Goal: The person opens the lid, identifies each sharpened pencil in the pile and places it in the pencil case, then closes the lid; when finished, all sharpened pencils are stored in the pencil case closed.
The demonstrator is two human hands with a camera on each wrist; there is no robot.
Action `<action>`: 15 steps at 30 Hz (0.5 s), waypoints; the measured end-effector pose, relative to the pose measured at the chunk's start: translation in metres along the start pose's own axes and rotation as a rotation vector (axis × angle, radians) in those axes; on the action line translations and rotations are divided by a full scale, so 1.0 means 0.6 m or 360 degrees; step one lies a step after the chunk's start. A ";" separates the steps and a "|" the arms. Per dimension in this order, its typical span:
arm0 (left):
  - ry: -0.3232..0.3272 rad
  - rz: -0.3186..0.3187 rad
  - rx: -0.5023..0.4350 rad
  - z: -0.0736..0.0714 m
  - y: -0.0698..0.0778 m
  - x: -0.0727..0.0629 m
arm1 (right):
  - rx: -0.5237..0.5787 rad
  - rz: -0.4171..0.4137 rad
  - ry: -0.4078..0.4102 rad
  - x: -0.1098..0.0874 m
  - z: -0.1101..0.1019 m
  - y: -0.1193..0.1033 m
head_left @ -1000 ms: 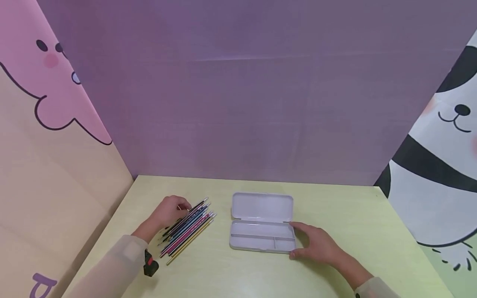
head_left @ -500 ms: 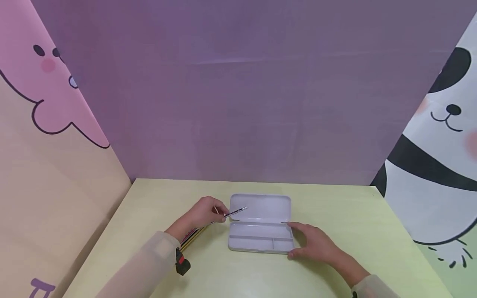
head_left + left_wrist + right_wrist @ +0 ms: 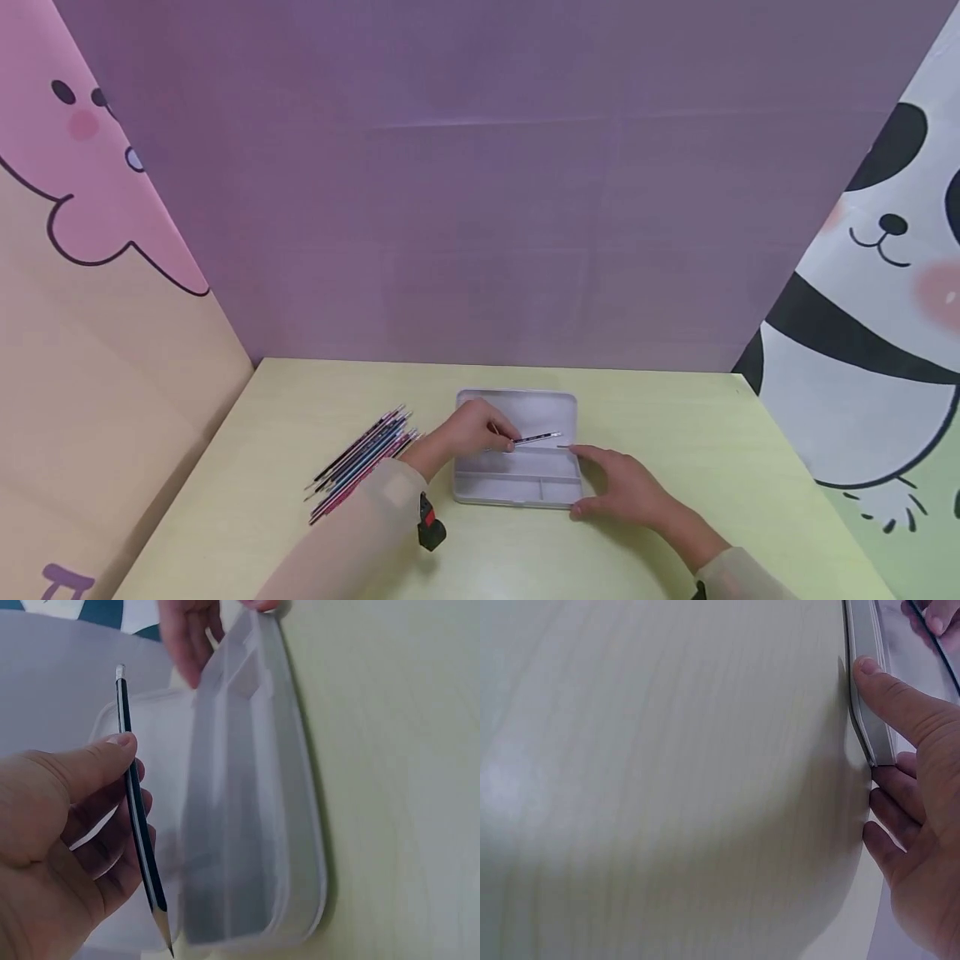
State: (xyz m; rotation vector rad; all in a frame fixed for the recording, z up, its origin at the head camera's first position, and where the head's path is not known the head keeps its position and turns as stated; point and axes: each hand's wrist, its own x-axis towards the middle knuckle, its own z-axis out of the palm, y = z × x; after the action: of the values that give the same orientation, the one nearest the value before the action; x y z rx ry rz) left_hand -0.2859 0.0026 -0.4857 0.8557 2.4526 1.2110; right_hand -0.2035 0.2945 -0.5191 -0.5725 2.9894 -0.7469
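Note:
My left hand (image 3: 480,429) pinches a dark, striped pencil (image 3: 135,802) between thumb and fingers, over the open white pencil case (image 3: 487,487). In the left wrist view, its sharpened tip points down beside the case's tray and its silver-white end points up. The case lies flat, its lid (image 3: 551,410) folded back toward the wall and its lower half split by thin dividers. At the case's right end, my right hand (image 3: 626,492) holds it, thumb at the front edge and a finger near the hinge. The right wrist view shows that thumb (image 3: 892,694) on the case's side.
A slanted pile of pencils (image 3: 360,458) lies left of the case, partly behind my left sleeve (image 3: 360,533). The pale wooden table (image 3: 667,417) ends at a purple backdrop (image 3: 480,208), with printed panels on both sides.
My left hand has lifted a pencil from the pile and carried it right, over the case. My right hand stays at the case's right end.

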 end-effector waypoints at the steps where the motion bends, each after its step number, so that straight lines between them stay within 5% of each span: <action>1: -0.0010 -0.0002 0.0006 0.006 0.002 0.003 | 0.0004 0.0003 -0.0003 0.000 0.000 0.000; 10: -0.0076 0.0067 0.0187 0.053 -0.002 0.018 | -0.0009 0.0070 -0.0042 0.000 -0.002 -0.002; 15: -0.0104 0.0019 0.0377 0.061 -0.003 0.014 | -0.0001 0.0063 -0.0036 0.000 -0.002 -0.004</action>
State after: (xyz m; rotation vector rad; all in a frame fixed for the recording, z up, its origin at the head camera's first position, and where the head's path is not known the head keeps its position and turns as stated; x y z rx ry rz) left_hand -0.2754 0.0297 -0.5092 0.9559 2.5746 0.8922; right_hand -0.2030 0.2929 -0.5169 -0.5168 2.9708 -0.7321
